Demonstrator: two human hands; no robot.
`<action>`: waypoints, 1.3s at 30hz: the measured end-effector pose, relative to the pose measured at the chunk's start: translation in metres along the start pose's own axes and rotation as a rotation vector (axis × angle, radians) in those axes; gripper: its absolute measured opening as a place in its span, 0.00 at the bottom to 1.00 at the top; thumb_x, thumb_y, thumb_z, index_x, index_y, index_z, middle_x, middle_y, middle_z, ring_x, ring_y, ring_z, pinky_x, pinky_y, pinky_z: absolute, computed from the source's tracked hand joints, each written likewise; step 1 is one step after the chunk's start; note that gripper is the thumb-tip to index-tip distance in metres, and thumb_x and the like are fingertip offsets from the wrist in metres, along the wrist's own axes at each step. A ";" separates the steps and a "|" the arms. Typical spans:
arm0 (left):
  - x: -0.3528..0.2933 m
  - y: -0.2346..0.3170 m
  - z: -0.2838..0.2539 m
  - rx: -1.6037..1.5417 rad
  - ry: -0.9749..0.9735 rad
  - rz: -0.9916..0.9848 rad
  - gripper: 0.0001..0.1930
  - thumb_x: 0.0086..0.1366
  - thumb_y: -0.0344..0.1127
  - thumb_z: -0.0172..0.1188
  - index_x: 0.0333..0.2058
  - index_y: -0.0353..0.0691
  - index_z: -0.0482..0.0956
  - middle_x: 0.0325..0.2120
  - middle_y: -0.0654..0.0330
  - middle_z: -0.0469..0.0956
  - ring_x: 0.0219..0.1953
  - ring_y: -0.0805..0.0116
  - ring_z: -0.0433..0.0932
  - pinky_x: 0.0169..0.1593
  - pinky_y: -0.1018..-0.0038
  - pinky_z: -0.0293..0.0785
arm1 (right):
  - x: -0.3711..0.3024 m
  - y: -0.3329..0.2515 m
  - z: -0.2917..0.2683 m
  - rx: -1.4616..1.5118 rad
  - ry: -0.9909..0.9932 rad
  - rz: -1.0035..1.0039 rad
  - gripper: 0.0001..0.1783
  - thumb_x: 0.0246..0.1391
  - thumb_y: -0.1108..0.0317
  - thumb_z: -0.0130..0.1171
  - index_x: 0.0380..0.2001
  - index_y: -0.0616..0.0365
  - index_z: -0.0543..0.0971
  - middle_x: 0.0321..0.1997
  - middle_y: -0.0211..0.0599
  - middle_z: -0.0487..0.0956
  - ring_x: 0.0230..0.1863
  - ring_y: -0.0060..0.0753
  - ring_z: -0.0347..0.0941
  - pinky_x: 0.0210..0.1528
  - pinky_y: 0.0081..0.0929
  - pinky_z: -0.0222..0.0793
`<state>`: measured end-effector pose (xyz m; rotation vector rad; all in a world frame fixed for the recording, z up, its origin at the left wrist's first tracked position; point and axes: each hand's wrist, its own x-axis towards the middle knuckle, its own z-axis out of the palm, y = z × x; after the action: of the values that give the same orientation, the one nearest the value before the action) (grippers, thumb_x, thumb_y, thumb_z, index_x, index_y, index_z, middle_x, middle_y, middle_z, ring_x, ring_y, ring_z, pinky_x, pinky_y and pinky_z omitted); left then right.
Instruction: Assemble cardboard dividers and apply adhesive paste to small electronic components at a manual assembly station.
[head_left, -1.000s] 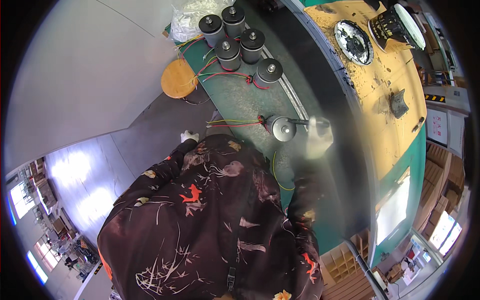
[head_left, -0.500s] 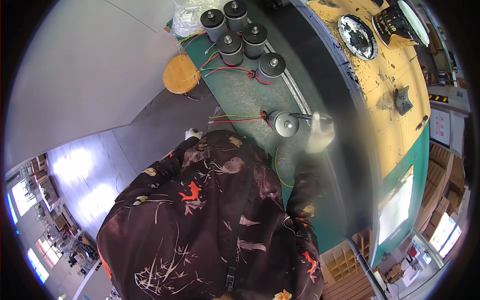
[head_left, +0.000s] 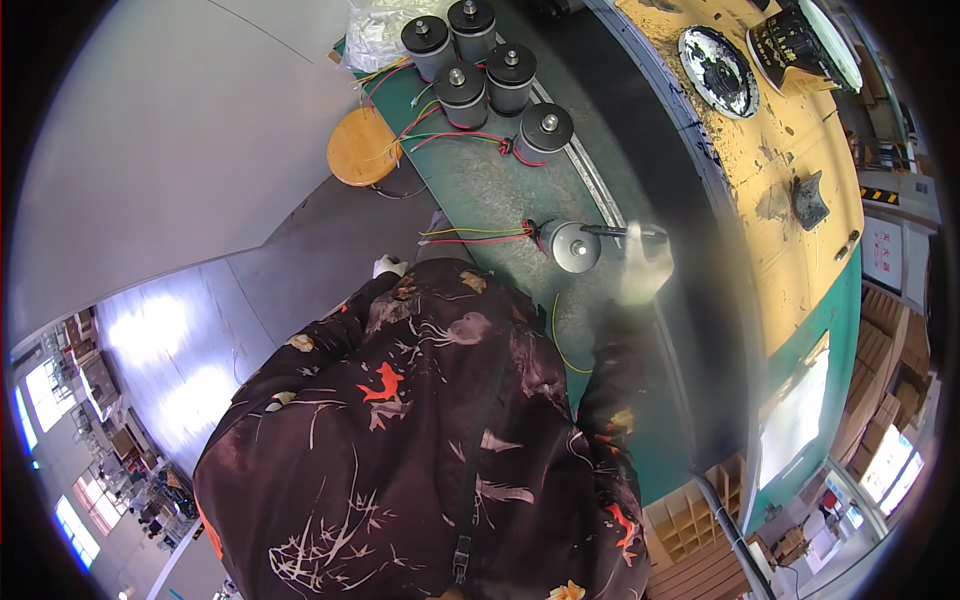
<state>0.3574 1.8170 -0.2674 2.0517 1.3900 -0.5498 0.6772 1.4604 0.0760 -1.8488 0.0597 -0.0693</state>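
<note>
My right hand (head_left: 645, 265), in a white glove, grips a slim black stick-like tool (head_left: 603, 231). The tool points left, and its tip meets or overlaps the rim of a round motor (head_left: 575, 247) with a bare silver top and a short shaft. Red and yellow wires (head_left: 475, 237) run left from this motor across the green bench (head_left: 480, 190). Away from the bench, beside my body, is my gloved left hand (head_left: 389, 266); its fingers are too small and partly hidden to read.
Several black-topped motors (head_left: 460, 92) with loose wires stand farther along the bench, near a clear plastic bag (head_left: 385, 35). A round wooden stool (head_left: 362, 147) is left of it. On the paint-stained yellow board (head_left: 745, 165) are a smeared lid (head_left: 718, 72) and a black tub (head_left: 795, 50).
My right hand and the tool have shifted very slightly to the right. The motor and my left hand look almost unmoved.
</note>
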 end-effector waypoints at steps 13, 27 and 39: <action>-0.007 -0.003 0.003 0.005 0.012 -0.029 0.21 0.47 0.50 0.67 0.36 0.41 0.85 0.35 0.50 0.84 0.42 0.54 0.83 0.50 0.63 0.77 | 0.101 -0.189 -0.034 -0.003 0.178 -0.425 0.12 0.59 0.62 0.62 0.33 0.61 0.78 0.25 0.30 0.77 0.21 0.16 0.68 0.22 0.17 0.60; -0.001 -0.014 0.010 -0.094 -0.084 -0.026 0.21 0.47 0.50 0.66 0.35 0.41 0.86 0.34 0.50 0.84 0.41 0.53 0.83 0.49 0.62 0.77 | 0.181 -0.191 -0.024 -0.083 0.156 -0.427 0.14 0.55 0.59 0.68 0.32 0.60 0.82 0.21 0.25 0.77 0.19 0.13 0.67 0.20 0.17 0.61; -0.007 -0.002 -0.002 -0.060 -0.063 -0.039 0.23 0.48 0.52 0.66 0.38 0.42 0.85 0.37 0.50 0.84 0.43 0.53 0.83 0.49 0.62 0.77 | 0.011 -0.034 0.006 -0.175 -0.106 -0.102 0.06 0.52 0.70 0.67 0.31 0.58 0.79 0.22 0.21 0.74 0.23 0.10 0.64 0.26 0.15 0.63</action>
<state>0.3525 1.8139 -0.2622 1.9473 1.3953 -0.5779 0.6893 1.4747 0.1070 -2.0267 -0.1056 -0.0377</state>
